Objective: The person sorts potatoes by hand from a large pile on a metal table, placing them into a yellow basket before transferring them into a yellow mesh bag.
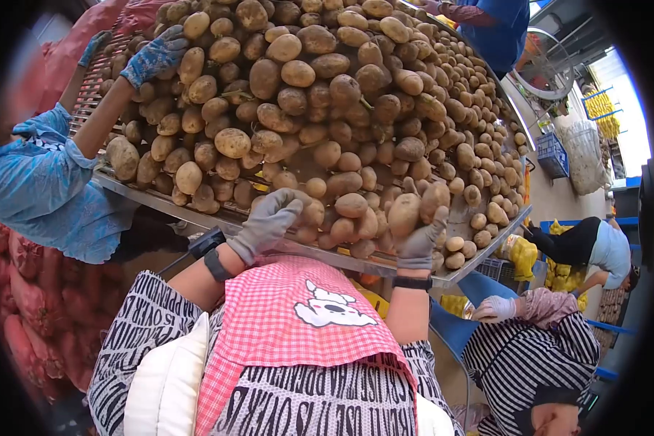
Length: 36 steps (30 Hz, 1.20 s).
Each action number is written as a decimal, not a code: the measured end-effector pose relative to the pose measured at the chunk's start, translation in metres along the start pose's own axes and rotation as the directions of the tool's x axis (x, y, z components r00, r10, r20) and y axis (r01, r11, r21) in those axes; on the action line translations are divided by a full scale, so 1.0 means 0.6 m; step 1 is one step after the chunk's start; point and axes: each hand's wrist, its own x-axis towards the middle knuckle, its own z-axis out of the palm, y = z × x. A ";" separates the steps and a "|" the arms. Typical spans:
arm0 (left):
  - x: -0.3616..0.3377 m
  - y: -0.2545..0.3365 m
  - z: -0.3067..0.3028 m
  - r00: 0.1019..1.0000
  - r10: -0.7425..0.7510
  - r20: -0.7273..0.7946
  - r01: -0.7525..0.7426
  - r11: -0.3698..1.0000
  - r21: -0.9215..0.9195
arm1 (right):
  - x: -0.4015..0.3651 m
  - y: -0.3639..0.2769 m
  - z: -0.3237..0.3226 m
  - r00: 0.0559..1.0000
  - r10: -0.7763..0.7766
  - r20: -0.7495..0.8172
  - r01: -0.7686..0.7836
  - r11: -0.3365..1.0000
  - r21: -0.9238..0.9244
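My left hand [267, 224], in a grey glove, is at the near edge of a heap of potatoes [291, 76]. Its fingers are curled, with the tips against a brown potato [312, 213]. To the right, my right hand [423, 241], also gloved in grey, grips a pale brown potato [404, 215] between thumb and fingers. Another potato [435, 196] lies right beside its fingertips. Several smaller potatoes sit between my two hands, close to the metal rim.
The metal sorting table [463, 270] has a raised edge before me. A co-worker's blue-gloved hand [156, 54] touches potatoes at the left. Red sacks [33, 320] are stacked lower left. A person in stripes [530, 349] sits at the right, near a blue crate [552, 155].
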 end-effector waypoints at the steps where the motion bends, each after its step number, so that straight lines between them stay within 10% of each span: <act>1: 0.001 -0.007 -0.005 0.991 0.066 -0.115 -0.059 0.996 0.064 | -0.016 -0.009 -0.017 1.000 -0.004 0.010 0.004 0.999 0.038; 3: 0.004 -0.028 -0.034 0.929 0.280 -0.244 -0.205 0.934 0.294 | -0.056 -0.027 -0.031 0.998 0.011 -0.062 -0.001 0.987 0.161; 5: 0.009 -0.006 -0.077 0.657 0.737 -0.156 -0.437 0.542 0.718 | -0.100 -0.040 -0.041 0.995 0.031 -0.092 -0.008 0.971 0.239; 8: 0.020 0.063 -0.118 0.504 0.856 -0.119 -0.120 0.206 0.971 | -0.150 -0.054 -0.045 0.980 0.040 0.197 -0.094 0.958 0.272; 11: 0.058 0.086 -0.170 0.751 0.650 -0.115 0.032 0.138 0.990 | -0.184 -0.055 -0.033 0.982 0.009 0.191 -0.073 0.940 0.334; 15: 0.087 0.111 -0.204 0.816 0.577 -0.037 -0.021 0.094 0.995 | -0.219 -0.087 -0.031 0.966 -0.035 0.258 -0.073 0.914 0.398; 16: 0.075 0.119 -0.208 0.814 0.579 -0.045 -0.011 0.093 0.996 | -0.230 -0.095 -0.033 0.962 -0.046 0.271 -0.071 0.911 0.407; 18: 0.049 0.142 -0.222 0.821 0.445 -0.358 -0.348 0.886 0.306 | -0.245 -0.118 -0.030 0.955 -0.073 0.288 -0.061 0.901 0.431; 22: -0.058 0.101 -0.300 0.787 0.328 -0.523 -0.396 0.918 -0.020 | -0.262 -0.140 -0.029 0.943 -0.087 0.320 -0.071 0.891 0.448; 26: -0.082 0.023 -0.285 0.854 0.343 -0.391 -0.281 0.937 0.207 | -0.261 -0.119 -0.021 0.953 -0.041 0.300 -0.102 0.889 0.446; 27: -0.078 0.017 -0.272 0.775 0.569 -0.276 -0.144 0.584 0.799 | -0.257 -0.103 -0.027 0.962 -0.005 0.274 -0.118 0.895 0.431; 28: -0.071 0.011 -0.265 0.745 0.667 -0.028 0.084 -0.051 0.995 | -0.251 -0.086 -0.026 0.968 0.037 0.247 -0.140 0.900 0.414; 29: -0.065 0.005 -0.268 0.746 0.665 -0.021 0.074 -0.051 0.996 | -0.250 -0.072 -0.028 0.975 0.069 0.211 -0.150 0.907 0.394; 31: -0.048 -0.006 -0.282 0.741 0.576 -0.346 -0.260 0.721 0.642 | -0.250 -0.032 -0.039 0.981 0.159 0.113 -0.190 0.916 0.353; 32: -0.040 0.001 -0.281 0.787 0.434 -0.438 -0.372 0.901 0.224 | -0.250 -0.012 -0.046 0.979 0.197 0.052 -0.203 0.919 0.338; 34: -0.056 0.019 -0.272 0.827 0.377 -0.417 -0.539 0.740 -0.402 | -0.261 0.005 -0.072 0.961 0.245 -0.125 -0.192 0.923 0.332; 36: -0.073 0.049 -0.243 0.881 0.421 -0.215 -0.453 0.624 -0.637 | -0.281 0.016 -0.109 0.931 0.245 -0.271 -0.146 0.930 0.336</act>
